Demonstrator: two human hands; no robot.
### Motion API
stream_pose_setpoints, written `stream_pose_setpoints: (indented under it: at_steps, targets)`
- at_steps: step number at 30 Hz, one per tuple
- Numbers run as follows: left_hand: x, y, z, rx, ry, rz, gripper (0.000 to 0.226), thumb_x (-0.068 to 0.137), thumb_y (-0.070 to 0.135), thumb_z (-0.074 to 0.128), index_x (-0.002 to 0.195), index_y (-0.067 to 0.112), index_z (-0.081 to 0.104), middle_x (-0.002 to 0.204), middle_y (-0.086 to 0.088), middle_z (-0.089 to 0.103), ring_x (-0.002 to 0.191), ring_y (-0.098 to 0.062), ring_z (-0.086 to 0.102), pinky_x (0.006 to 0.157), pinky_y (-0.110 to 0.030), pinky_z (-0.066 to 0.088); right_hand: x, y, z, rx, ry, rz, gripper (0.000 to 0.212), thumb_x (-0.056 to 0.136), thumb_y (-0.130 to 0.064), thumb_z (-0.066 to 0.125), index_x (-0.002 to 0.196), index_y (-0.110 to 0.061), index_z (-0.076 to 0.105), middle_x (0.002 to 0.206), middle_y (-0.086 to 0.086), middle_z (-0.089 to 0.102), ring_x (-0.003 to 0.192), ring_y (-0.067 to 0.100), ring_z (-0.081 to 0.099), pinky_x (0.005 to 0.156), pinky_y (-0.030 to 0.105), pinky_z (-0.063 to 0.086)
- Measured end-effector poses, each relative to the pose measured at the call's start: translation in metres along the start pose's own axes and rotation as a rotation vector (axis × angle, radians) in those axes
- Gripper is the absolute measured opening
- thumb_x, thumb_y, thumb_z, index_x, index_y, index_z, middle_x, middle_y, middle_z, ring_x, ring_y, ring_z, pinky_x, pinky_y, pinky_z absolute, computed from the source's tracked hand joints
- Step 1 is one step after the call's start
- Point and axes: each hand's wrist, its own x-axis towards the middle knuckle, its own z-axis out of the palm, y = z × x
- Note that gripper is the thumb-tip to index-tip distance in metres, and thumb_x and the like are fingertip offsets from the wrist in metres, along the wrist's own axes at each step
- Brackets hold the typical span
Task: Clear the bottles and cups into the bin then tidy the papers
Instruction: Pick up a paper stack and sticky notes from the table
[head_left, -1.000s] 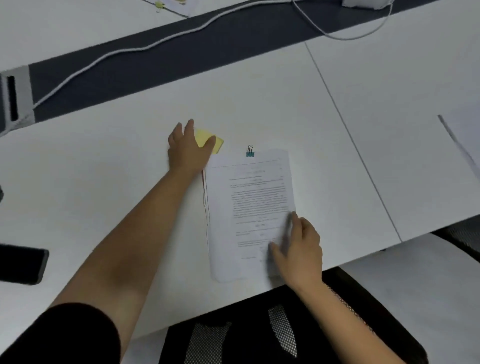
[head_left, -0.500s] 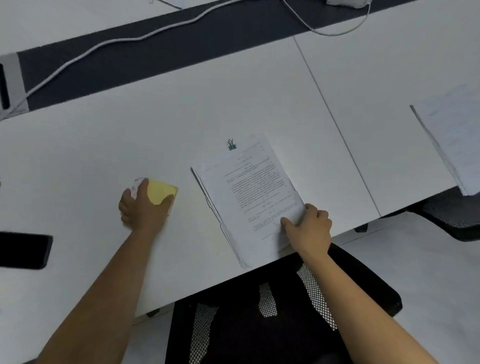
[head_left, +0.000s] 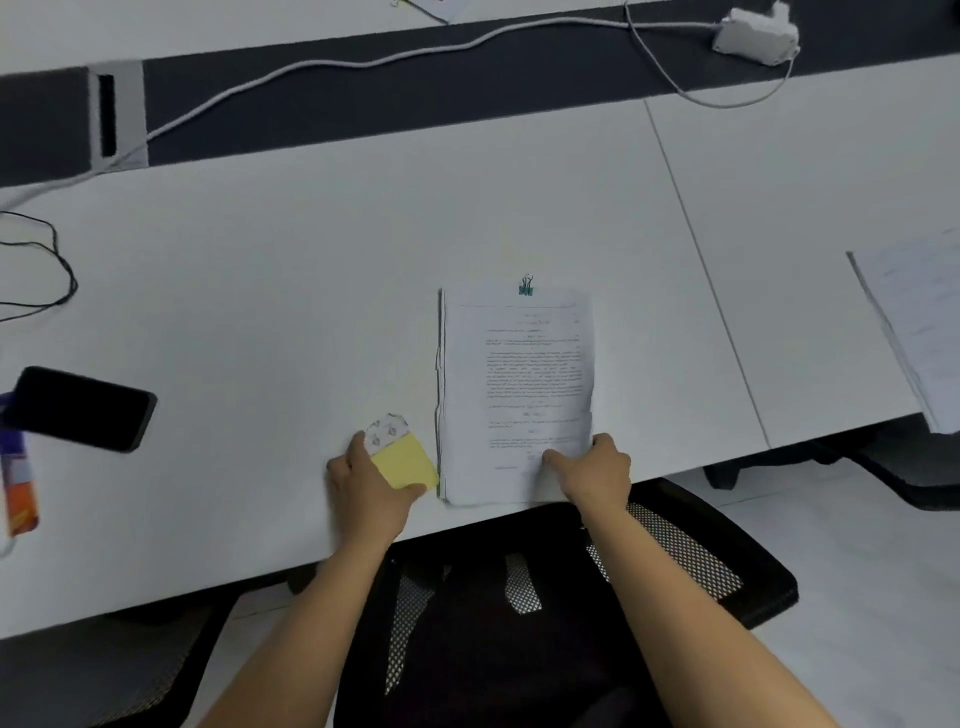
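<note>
A stack of printed papers (head_left: 514, 384) lies near the front edge of the white desk (head_left: 311, 291), held at its top by a teal binder clip (head_left: 525, 287). My right hand (head_left: 597, 470) grips the stack's near right corner, thumb on top. My left hand (head_left: 371, 488) holds a yellow sticky-note pad (head_left: 404, 461) and a small printed white slip (head_left: 387, 430) flat on the desk, right beside the stack's left edge.
A black phone (head_left: 83, 408) lies at the left, with an orange and purple item (head_left: 18, 483) at the left edge. A second paper stack (head_left: 914, 332) overhangs the desk at the right. White cable (head_left: 332, 67) and adapter (head_left: 756, 37) run along the back. A black mesh chair (head_left: 545, 613) is under me.
My left hand has dragged the yellow pad and slip toward the desk's front edge, ending beside the stack. My right hand turned the tilted stack square to the desk edge.
</note>
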Motion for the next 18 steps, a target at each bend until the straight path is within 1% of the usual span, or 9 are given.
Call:
stream_pose_setpoints:
  at_steps: [2, 4, 5, 6, 8, 9, 12, 15, 18]
  targets:
    - [0.0, -0.001, -0.003, 0.003, 0.033, -0.043, 0.123, 0.055, 0.029, 0.097, 0.152, 0.012, 0.024, 0.141, -0.019, 0.037, 0.131, -0.035, 0.037, 0.108, -0.042, 0.035, -0.006, 0.003, 0.001, 0.129, -0.056, -0.002, 0.07, 0.072, -0.042, 0.082, 0.126, -0.01, 0.049, 0.119, 0.004, 0.059, 0.093, 0.024, 0.059, 0.074, 0.035, 0.053]
    - [-0.002, -0.002, -0.006, 0.068, 0.077, -0.014, 0.126, 0.052, 0.036, 0.097, 0.152, 0.012, 0.023, 0.139, -0.019, 0.041, 0.13, -0.037, 0.038, 0.111, -0.045, 0.034, -0.01, 0.008, 0.001, 0.358, -0.129, 0.017, 0.077, 0.067, -0.045, 0.086, 0.125, -0.012, 0.049, 0.114, 0.0, 0.062, 0.098, 0.022, 0.063, 0.082, 0.038, 0.058]
    - [-0.004, -0.002, -0.007, 0.098, 0.095, 0.019, 0.125, 0.052, 0.038, 0.097, 0.151, 0.014, 0.024, 0.137, -0.018, 0.042, 0.129, -0.037, 0.039, 0.109, -0.045, 0.035, -0.011, 0.009, 0.0, 0.452, -0.161, 0.023, 0.075, 0.068, -0.047, 0.084, 0.126, -0.012, 0.051, 0.114, 0.0, 0.064, 0.1, 0.022, 0.066, 0.086, 0.04, 0.059]
    - [-0.005, -0.004, -0.008, 0.13, 0.104, 0.053, 0.122, 0.053, 0.041, 0.095, 0.151, 0.017, 0.026, 0.134, -0.017, 0.044, 0.125, -0.036, 0.041, 0.106, -0.044, 0.037, -0.013, 0.01, -0.002, 0.522, -0.189, 0.015, 0.067, 0.074, -0.046, 0.078, 0.126, -0.012, 0.053, 0.115, 0.001, 0.066, 0.101, 0.023, 0.067, 0.089, 0.043, 0.059]
    - [-0.008, -0.006, -0.008, 0.234, 0.099, 0.118, 0.105, 0.057, 0.048, 0.091, 0.144, 0.021, 0.04, 0.125, -0.015, 0.047, 0.116, -0.034, 0.046, 0.098, -0.041, 0.042, -0.019, 0.009, -0.011, 0.595, -0.227, -0.022, 0.039, 0.09, -0.032, 0.061, 0.124, -0.015, 0.056, 0.118, 0.003, 0.067, 0.103, 0.024, 0.067, 0.095, 0.046, 0.056]
    - [-0.009, -0.006, -0.008, 0.293, 0.096, 0.139, 0.094, 0.058, 0.051, 0.089, 0.137, 0.021, 0.049, 0.119, -0.014, 0.048, 0.111, -0.033, 0.048, 0.094, -0.04, 0.043, -0.022, 0.009, -0.017, 0.589, -0.231, -0.056, 0.03, 0.093, -0.026, 0.055, 0.122, -0.018, 0.058, 0.118, 0.003, 0.068, 0.104, 0.023, 0.066, 0.097, 0.046, 0.055]
    - [-0.012, -0.002, -0.005, 0.36, 0.104, 0.147, 0.064, 0.065, 0.046, 0.085, 0.117, 0.017, 0.064, 0.111, -0.014, 0.049, 0.106, -0.034, 0.048, 0.091, -0.04, 0.043, -0.031, 0.011, -0.035, 0.458, -0.202, -0.203, 0.026, 0.092, -0.02, 0.047, 0.111, -0.023, 0.064, 0.113, -0.001, 0.07, 0.104, 0.021, 0.065, 0.094, 0.046, 0.055]
    - [-0.019, 0.014, 0.0, 0.211, 0.047, 0.189, 0.032, 0.084, 0.028, 0.073, 0.112, 0.015, 0.064, 0.117, -0.011, 0.053, 0.112, -0.034, 0.047, 0.092, -0.039, 0.04, -0.04, 0.017, -0.056, 0.435, -0.125, -0.297, 0.019, 0.092, -0.022, 0.048, 0.103, -0.025, 0.064, 0.105, -0.002, 0.072, 0.101, 0.021, 0.067, 0.09, 0.048, 0.057]
    - [-0.034, 0.048, 0.002, -0.054, -0.032, 0.27, 0.011, 0.094, 0.018, 0.061, 0.105, 0.019, 0.06, 0.099, 0.002, 0.063, 0.098, -0.029, 0.061, 0.072, -0.033, 0.044, -0.054, 0.029, -0.087, 0.495, -0.023, -0.39, 0.014, 0.098, -0.021, 0.05, 0.102, -0.027, 0.062, 0.101, -0.004, 0.072, 0.098, 0.018, 0.068, 0.083, 0.037, 0.058]
